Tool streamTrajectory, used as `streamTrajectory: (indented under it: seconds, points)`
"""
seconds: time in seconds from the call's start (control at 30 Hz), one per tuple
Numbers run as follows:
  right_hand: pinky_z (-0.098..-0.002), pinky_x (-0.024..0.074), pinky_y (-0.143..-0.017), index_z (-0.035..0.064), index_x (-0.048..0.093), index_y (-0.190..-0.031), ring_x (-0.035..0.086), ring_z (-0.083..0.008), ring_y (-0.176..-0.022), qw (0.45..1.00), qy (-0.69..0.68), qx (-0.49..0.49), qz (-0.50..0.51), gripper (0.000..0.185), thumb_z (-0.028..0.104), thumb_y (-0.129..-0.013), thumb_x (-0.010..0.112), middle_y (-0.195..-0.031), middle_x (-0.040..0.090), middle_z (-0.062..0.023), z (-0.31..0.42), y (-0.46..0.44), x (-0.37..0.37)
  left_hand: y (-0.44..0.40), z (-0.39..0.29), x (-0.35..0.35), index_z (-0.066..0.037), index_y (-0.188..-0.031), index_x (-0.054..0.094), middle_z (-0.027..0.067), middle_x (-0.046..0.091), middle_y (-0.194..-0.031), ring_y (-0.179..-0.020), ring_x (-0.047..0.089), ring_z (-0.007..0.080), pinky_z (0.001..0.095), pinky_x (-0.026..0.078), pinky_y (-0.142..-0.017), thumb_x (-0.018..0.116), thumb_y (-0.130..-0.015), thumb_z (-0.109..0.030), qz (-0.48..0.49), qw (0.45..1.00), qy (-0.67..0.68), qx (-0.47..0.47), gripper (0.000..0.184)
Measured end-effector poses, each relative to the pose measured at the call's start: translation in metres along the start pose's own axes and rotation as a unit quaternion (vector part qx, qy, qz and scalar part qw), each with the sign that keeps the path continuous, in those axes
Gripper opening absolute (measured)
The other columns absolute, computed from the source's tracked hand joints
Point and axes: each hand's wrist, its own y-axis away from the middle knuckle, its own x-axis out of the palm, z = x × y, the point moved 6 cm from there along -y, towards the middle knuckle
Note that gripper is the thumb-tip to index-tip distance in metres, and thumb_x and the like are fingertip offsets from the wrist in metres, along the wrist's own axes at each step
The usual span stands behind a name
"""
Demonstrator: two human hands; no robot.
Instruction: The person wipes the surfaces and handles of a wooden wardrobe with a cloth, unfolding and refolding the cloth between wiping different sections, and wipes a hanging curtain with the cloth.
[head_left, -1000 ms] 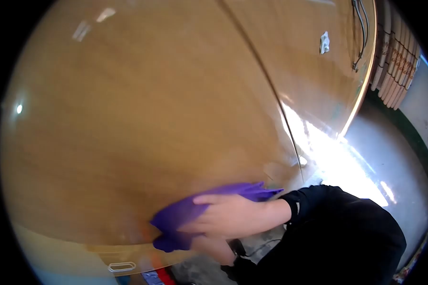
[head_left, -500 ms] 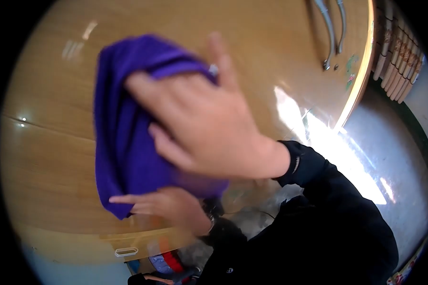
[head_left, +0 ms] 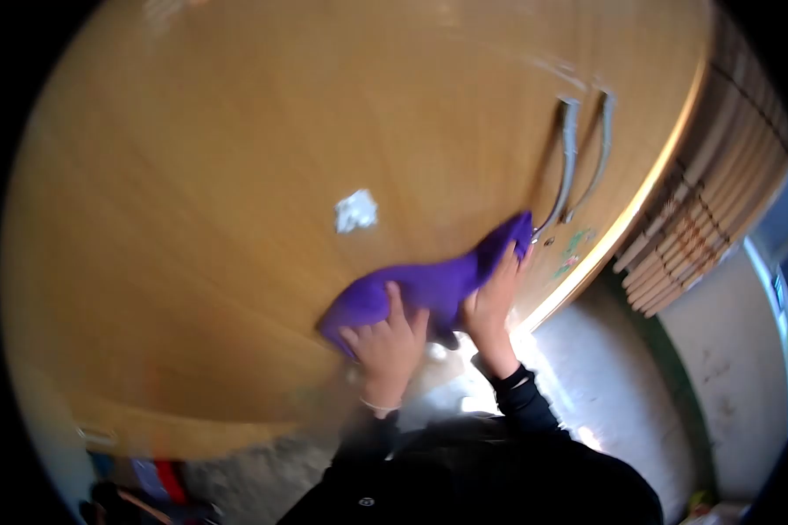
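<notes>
A bunched purple cloth stretches across the lower middle of the light wood cabinet surface. On the cloth's left part rests my left hand, its fingers spread and slightly blurred. My right hand has its fingers closed on the cloth's right part, beside the lower ends of two curved metal handles. A crumpled white scrap lies on or sticks to the wood above the cloth.
Right of the wood's bright edge stand several bundled pale rolls near a wall with a green band. Sunlight falls on the grey floor. At the lower left are a small handle, red and blue items and part of another person.
The view has shifted toward the handles. The cloth has gone from spread and lifted to bunched low on the wood. My right hand has moved down and right; my left hand now touches its left part.
</notes>
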Motion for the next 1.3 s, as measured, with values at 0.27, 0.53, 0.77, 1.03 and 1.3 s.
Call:
streamTrajectory:
  seconds: [0.27,0.53,0.77,1.03,1.3]
  points:
    - [-0.0373,0.0007,-0.11,-0.0082,-0.002,-0.138,-0.003,-0.0301,-0.137,0.949,-0.243,0.185,0.073,0.064,0.021,-0.094,0.035,-0.146,-0.005,-0.0238,0.04,0.063,0.031,0.086,0.085,-0.02,-0.004,-0.125,0.048,0.021,0.047,-0.115,-0.108,0.043,0.0413,0.0557,0.032,-0.091,0.064,-0.077,-0.04,0.071,0.989,0.086,-0.1,0.062]
    - [-0.0547,-0.0028,-0.105,-0.0115,0.009,-0.136,0.01,-0.0462,-0.132,0.956,-0.207,-0.185,0.094,0.074,0.006,-0.077,0.051,-0.141,0.014,-0.0321,0.186,0.1,0.082,0.162,0.208,-0.059,0.002,-0.135,0.029,0.0268,0.037,-0.13,-0.119,0.035,0.0439,0.0476,0.029,-0.099,0.056,-0.084,-0.027,0.174,0.887,0.232,-0.36,0.065]
    - [-0.0565,-0.0034,-0.104,-0.0136,0.015,-0.134,0.022,-0.0429,-0.13,0.954,-0.167,-0.224,0.112,0.071,0.006,-0.076,0.05,-0.137,0.025,-0.0306,0.304,0.131,0.107,0.204,0.314,-0.118,0.004,-0.134,0.029,0.0276,0.035,-0.131,-0.121,0.033,0.0436,0.0452,0.028,-0.1,0.058,-0.082,-0.021,0.167,0.917,0.194,-0.305,0.064]
    - [-0.0501,-0.001,-0.106,-0.0099,0.016,-0.135,0.01,-0.0396,-0.132,0.977,-0.126,-0.165,0.042,0.072,0.041,-0.09,0.039,-0.142,0.018,-0.0259,0.364,0.182,0.145,0.276,0.371,-0.145,0.003,-0.13,0.037,0.0262,0.041,-0.125,-0.115,0.039,0.0444,0.0467,0.033,-0.097,0.063,-0.076,-0.017,0.185,0.915,0.251,-0.256,0.063]
    - [-0.0499,0.0029,-0.106,-0.0094,0.019,-0.135,0.015,-0.0387,-0.13,0.978,-0.138,-0.154,0.028,0.076,0.04,-0.086,0.048,-0.136,0.025,-0.0287,0.418,0.233,0.185,0.296,0.448,-0.182,0.002,-0.127,0.04,0.0267,0.043,-0.122,-0.111,0.042,0.0468,0.0494,0.035,-0.094,0.064,-0.076,-0.018,0.14,0.94,0.205,-0.233,0.06]
